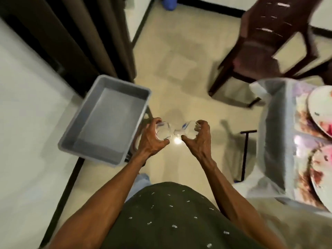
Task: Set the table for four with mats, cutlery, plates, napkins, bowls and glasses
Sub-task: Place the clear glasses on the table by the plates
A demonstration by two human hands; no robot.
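My left hand (152, 139) grips a clear glass (162, 131) from the side, over the floor beside the grey tub. My right hand (199, 135) grips a second clear glass (186, 131), tilted with its base toward the first glass. The two glasses nearly touch in the middle of the view. At the right edge stands the table (273, 141) under a pale cloth, with patterned mats (303, 121) and two white plates (319, 106) (321, 169) on them, partly cut off by the frame.
A grey plastic tub (106, 119) sits on a stand to my left, with nothing visible inside. A dark brown chair (265, 42) stands on the tiled floor at the upper right. Dark curtains (86, 33) hang at the upper left.
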